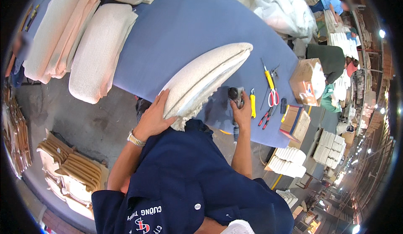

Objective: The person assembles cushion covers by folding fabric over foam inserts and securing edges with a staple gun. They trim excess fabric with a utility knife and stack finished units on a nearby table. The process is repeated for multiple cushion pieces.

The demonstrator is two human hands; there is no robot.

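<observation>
A long curved cushion panel (205,72) in cream woven fabric lies slantwise on the blue-covered table (180,18). Its open side shows a pale lining, and the fabric edge there is ragged. My left hand (154,115) grips the near end, fingers over the top and thumb at the rim. To the right, my right hand (242,111) is closed around what looks like a staple gun (235,94), with a round black end and grey body. This tool is partly hidden by the fingers. Just beside it lies a yellow-handled cutter (252,104).
Red-handled scissors (273,97), a yellow-handled screwdriver (268,78) and red-and-black pliers (264,118) lie at right. A small wooden box (296,125) and a cardboard carton (305,83) stand beyond. Cream padded pieces (100,51) overhang the table's left. Other people work at far right.
</observation>
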